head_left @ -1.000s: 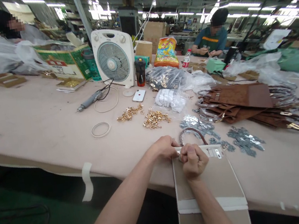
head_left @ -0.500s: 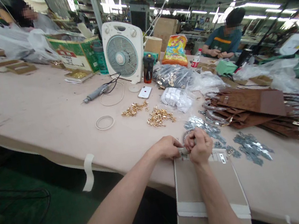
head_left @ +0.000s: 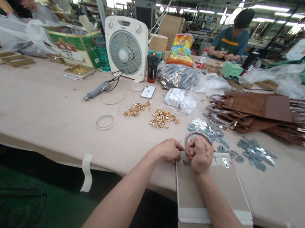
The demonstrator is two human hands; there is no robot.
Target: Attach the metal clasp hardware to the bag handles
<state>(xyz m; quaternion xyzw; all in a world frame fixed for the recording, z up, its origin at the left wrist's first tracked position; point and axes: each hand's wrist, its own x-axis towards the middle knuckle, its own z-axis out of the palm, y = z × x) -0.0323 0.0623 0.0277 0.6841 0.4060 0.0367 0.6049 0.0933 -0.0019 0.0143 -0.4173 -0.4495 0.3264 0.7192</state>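
Observation:
Over the far end of a grey-brown board with white edges [head_left: 191, 188], my two hands work close together. My right hand [head_left: 201, 156] is closed in a fist, and a brown curved bag handle [head_left: 202, 135] loops out behind it. Beside it on the left, my left hand [head_left: 171, 150] has its fingertips pinched together at the board's corner; what they hold is hidden. A small white metal plate with a slot [head_left: 225, 163] lies on the board right of my fist. Behind and to the right are piles of grey metal plates [head_left: 254, 152].
Gold hardware heaps [head_left: 163, 118] lie ahead, with a tape ring [head_left: 105, 122], a phone [head_left: 148, 92] and an electric screwdriver [head_left: 96, 91] nearby. A box fan [head_left: 127, 48] stands behind. Brown bags [head_left: 258, 107] are stacked at right. A co-worker [head_left: 229, 42] sits across the table.
My right fist has shifted slightly left and down, and more of the brown handle loop shows behind it. My left hand stays at the board's corner.

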